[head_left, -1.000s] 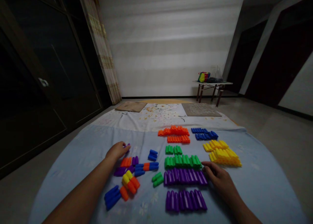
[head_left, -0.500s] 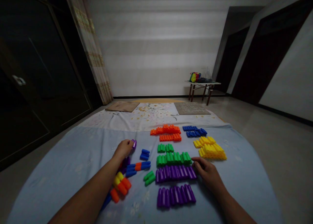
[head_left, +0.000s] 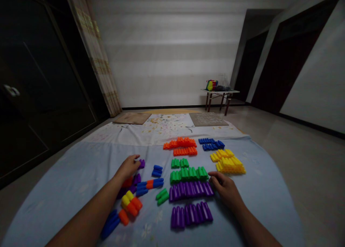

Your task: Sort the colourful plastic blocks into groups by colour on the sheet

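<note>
On the left, my left hand point(head_left: 129, 167) is over the cloth with its index finger raised apart from the others. A small purple plastic peg piece point(head_left: 142, 163) lies at its fingertips; whether they touch is unclear. My right hand point(head_left: 225, 186) rests at the right end of the green peg row point(head_left: 188, 174) and the purple row point(head_left: 191, 191), its thumb and index finger apart. Nearest my left forearm lie loose blue pegs point(head_left: 157, 170), a blue-and-orange group point(head_left: 150, 184), yellow-and-orange pegs point(head_left: 131, 203) and green pegs point(head_left: 162, 196). The forearm partly hides more purple and red pieces.
Another purple row point(head_left: 191, 215) lies closest to me. Farther off are orange pegs point(head_left: 180, 143), blue pegs point(head_left: 211, 144) and a yellow pile point(head_left: 230, 164). Two flat boards, one brown point(head_left: 132, 118) and one grey point(head_left: 208, 119), lie at the table's far side.
My left hand has drawn back slightly toward me and left, and its fingers have loosened from the purple piece. My right hand stays at the row ends. The view has shifted slightly.
</note>
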{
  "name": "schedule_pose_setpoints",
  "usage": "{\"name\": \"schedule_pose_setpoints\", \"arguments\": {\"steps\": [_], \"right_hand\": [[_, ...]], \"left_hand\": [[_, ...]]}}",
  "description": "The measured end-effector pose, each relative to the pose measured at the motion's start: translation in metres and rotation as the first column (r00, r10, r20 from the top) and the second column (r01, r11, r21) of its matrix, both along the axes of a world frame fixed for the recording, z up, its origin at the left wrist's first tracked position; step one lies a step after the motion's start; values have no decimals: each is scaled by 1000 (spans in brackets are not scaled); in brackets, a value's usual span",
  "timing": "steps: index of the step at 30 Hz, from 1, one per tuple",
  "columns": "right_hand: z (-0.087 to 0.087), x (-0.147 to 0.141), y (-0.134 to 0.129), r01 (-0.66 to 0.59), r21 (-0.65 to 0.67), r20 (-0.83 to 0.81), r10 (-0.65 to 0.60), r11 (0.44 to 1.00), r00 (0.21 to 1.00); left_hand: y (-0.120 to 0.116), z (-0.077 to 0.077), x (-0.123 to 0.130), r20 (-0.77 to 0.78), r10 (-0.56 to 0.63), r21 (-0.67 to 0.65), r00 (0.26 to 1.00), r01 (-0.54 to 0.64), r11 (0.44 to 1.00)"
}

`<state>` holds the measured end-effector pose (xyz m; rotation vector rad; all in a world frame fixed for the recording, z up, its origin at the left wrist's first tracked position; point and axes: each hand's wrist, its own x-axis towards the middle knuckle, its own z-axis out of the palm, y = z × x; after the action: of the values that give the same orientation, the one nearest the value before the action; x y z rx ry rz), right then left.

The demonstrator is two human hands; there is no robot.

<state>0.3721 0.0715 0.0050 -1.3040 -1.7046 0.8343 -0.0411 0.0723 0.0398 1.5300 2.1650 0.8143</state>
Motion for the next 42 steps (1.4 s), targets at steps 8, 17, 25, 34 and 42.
{"name": "schedule_pose_setpoints", "arguments": {"steps": [8, 17, 25, 34, 42], "right_hand": [[-2, 2, 1, -3, -23, 3, 3, 1000, 1000], [0, 4, 1, 11, -20, 26, -10, 1000, 1000], [1, 1, 2, -6, -19, -11, 6, 1000, 1000], [3, 1, 1, 0, 5, -10, 0, 1000, 1000], [0, 6, 1, -5, -25, 34, 6, 1000, 999]], "left_hand": [[-2, 5, 0, 136, -140, 22, 981, 139, 990], [1, 6, -1, 200, -116, 14, 973, 115, 993], [-22, 40, 48, 162, -161, 109, 974, 144, 984], [-43, 58, 124, 213, -343, 43, 915, 342, 939], [-46, 90, 73, 260, -196, 51, 946, 189, 981]]}}
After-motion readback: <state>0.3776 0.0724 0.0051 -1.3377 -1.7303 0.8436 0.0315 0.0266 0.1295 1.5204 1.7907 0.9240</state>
